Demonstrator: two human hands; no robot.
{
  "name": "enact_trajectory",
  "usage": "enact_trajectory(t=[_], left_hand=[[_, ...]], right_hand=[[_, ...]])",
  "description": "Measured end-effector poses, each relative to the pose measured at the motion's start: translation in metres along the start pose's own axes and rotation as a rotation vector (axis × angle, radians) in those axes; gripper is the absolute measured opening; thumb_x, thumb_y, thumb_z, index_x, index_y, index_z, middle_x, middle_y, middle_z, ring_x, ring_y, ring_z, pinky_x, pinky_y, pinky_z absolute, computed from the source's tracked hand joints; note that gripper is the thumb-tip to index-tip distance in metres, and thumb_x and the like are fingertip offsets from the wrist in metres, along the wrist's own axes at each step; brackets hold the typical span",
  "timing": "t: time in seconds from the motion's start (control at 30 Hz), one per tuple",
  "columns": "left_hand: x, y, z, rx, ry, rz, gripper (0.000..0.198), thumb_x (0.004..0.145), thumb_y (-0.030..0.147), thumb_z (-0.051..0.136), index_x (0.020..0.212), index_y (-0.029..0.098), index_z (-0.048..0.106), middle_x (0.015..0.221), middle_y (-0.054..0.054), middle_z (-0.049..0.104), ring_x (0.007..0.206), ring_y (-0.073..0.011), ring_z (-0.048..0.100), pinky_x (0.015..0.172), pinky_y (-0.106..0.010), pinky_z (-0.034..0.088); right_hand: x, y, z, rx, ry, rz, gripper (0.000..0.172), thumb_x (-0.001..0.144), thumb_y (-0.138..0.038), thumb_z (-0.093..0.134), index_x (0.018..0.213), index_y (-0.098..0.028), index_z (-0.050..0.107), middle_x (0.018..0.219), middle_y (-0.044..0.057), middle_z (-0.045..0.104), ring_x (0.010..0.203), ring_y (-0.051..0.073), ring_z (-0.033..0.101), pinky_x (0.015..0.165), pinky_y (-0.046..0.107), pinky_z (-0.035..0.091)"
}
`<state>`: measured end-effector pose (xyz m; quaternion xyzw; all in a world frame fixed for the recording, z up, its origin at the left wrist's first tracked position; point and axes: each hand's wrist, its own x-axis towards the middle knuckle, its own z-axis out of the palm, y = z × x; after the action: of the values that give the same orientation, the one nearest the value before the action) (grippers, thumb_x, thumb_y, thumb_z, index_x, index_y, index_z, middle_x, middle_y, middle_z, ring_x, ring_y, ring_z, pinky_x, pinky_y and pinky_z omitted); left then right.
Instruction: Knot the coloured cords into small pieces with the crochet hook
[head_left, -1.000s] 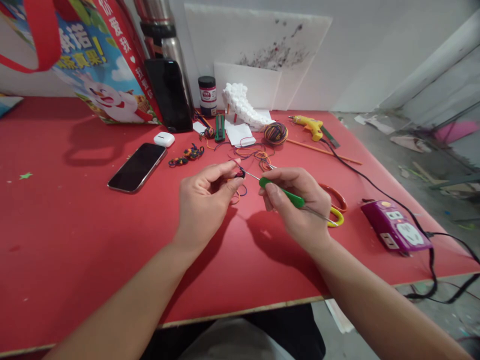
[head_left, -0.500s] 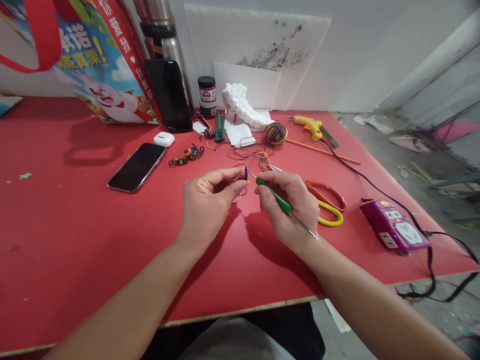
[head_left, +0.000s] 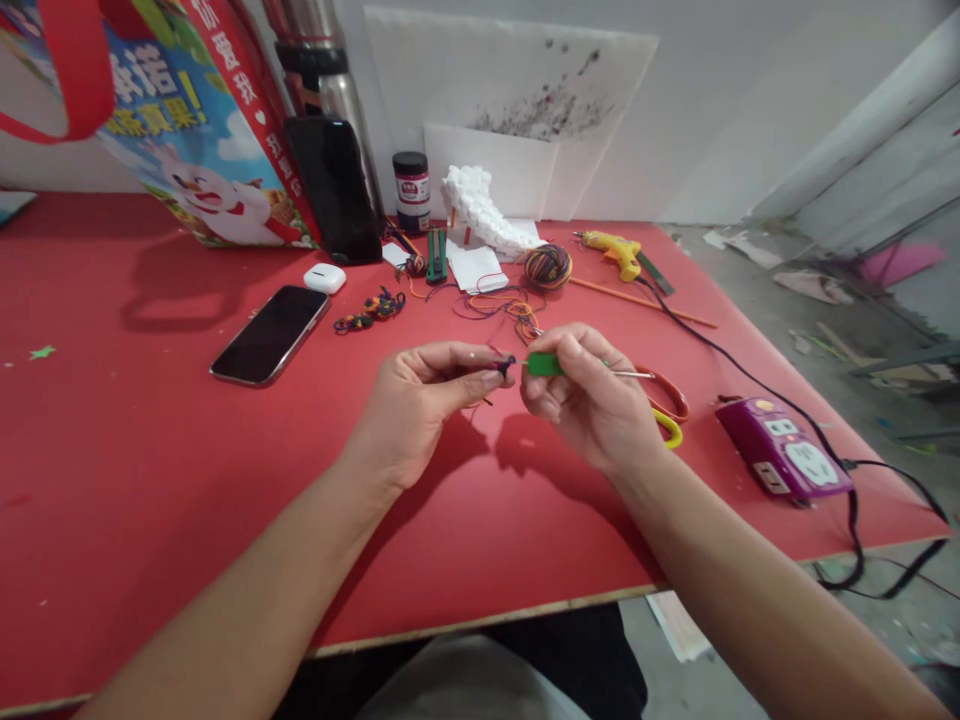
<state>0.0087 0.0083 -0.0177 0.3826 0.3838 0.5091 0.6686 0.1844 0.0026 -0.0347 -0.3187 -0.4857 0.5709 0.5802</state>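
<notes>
My left hand pinches a small dark piece of crochet work between thumb and fingers. Loose yarn ends hang below it. In my right hand is a crochet hook with a green handle, lying nearly level. Its tip points at the crochet piece; whether it sits inside a stitch is too small to tell. Behind my hands, loose yarn trails from a multicoloured yarn ball. Scissors with orange and yellow handles lie partly hidden behind my right hand.
On the red table a phone, an earbud case and a knotted yarn piece lie at left. A yellow glue gun is at back right. Its cord runs past a purple power socket near the right edge.
My right hand has turned, bringing the crochet hook from a slant to nearly level. The crochet piece in my left hand has shifted slightly right and down.
</notes>
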Motion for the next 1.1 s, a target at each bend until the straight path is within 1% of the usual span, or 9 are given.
enact_trajectory(t=[0.1,0.2,0.33,0.47,0.57,0.67,0.83,0.97,1.1], left_hand=[[-0.003,0.004,0.000,0.033,-0.062,-0.011,0.023,0.058,0.023,0.101,0.077,0.021,0.088,0.083,-0.007,0.084,0.079,-0.0176,0.077,0.072,-0.026,0.061],[-0.006,0.007,0.001,0.067,-0.100,-0.019,0.021,0.062,0.025,0.100,0.078,0.021,0.088,0.086,-0.007,0.085,0.079,-0.0173,0.076,0.071,-0.025,0.061],[-0.007,0.009,0.000,0.074,-0.118,-0.038,0.020,0.064,0.024,0.100,0.079,0.020,0.088,0.080,-0.006,0.083,0.074,-0.0142,0.075,0.068,-0.021,0.059],[-0.007,0.010,0.000,0.080,-0.095,-0.022,0.015,0.068,0.021,0.097,0.080,0.021,0.088,0.081,-0.006,0.083,0.075,-0.0131,0.075,0.063,-0.018,0.057],[-0.007,0.010,0.001,0.084,-0.074,-0.015,0.016,0.068,0.019,0.096,0.081,0.021,0.088,0.084,-0.005,0.084,0.075,-0.0131,0.076,0.065,-0.018,0.060],[-0.007,0.010,0.001,0.095,-0.060,0.001,0.014,0.070,0.018,0.095,0.082,0.021,0.088,0.085,-0.005,0.084,0.077,-0.0140,0.077,0.064,-0.018,0.061],[-0.005,0.008,-0.001,0.098,-0.067,0.015,0.012,0.073,0.019,0.093,0.083,0.021,0.088,0.084,-0.006,0.084,0.079,-0.0151,0.078,0.062,-0.017,0.061],[-0.005,0.008,-0.003,0.090,-0.072,0.005,0.011,0.075,0.020,0.092,0.085,0.021,0.088,0.084,-0.005,0.084,0.077,-0.0148,0.078,0.062,-0.019,0.062],[-0.003,0.008,-0.003,0.070,-0.057,-0.006,0.012,0.073,0.020,0.092,0.083,0.021,0.087,0.083,-0.006,0.084,0.076,-0.0155,0.077,0.061,-0.020,0.062]], right_hand=[[0.004,-0.004,-0.008,0.065,-0.040,0.108,0.038,0.086,-0.055,0.083,0.080,-0.020,0.068,0.052,-0.006,0.060,0.039,0.006,0.041,0.042,0.022,0.035],[0.006,-0.006,-0.012,0.058,-0.002,0.147,0.043,0.084,-0.058,0.084,0.074,-0.019,0.069,0.046,-0.006,0.055,0.035,0.005,0.033,0.040,0.022,0.030],[0.005,-0.009,-0.011,0.045,0.053,0.095,0.043,0.082,-0.056,0.087,0.069,-0.018,0.071,0.048,-0.004,0.060,0.036,0.004,0.036,0.039,0.021,0.030],[0.006,-0.010,-0.010,0.033,0.119,0.047,0.042,0.079,-0.055,0.090,0.071,-0.018,0.072,0.049,-0.003,0.061,0.035,0.005,0.040,0.038,0.020,0.029],[0.007,-0.011,-0.011,0.043,0.137,0.037,0.040,0.078,-0.054,0.091,0.070,-0.019,0.073,0.048,-0.003,0.060,0.035,0.005,0.039,0.037,0.019,0.027],[0.007,-0.012,-0.011,0.042,0.146,0.033,0.039,0.075,-0.053,0.093,0.069,-0.019,0.075,0.047,-0.004,0.059,0.035,0.005,0.040,0.037,0.018,0.025],[0.007,-0.013,-0.012,0.009,0.177,-0.012,0.036,0.074,-0.051,0.094,0.068,-0.020,0.077,0.049,-0.001,0.062,0.038,0.007,0.048,0.035,0.018,0.022],[0.006,-0.014,-0.012,-0.007,0.195,-0.014,0.035,0.074,-0.052,0.093,0.068,-0.020,0.078,0.046,-0.002,0.060,0.037,0.007,0.045,0.036,0.019,0.023],[0.006,-0.014,-0.011,0.011,0.205,-0.020,0.034,0.074,-0.051,0.093,0.068,-0.021,0.078,0.047,-0.002,0.061,0.037,0.006,0.043,0.037,0.019,0.023]])
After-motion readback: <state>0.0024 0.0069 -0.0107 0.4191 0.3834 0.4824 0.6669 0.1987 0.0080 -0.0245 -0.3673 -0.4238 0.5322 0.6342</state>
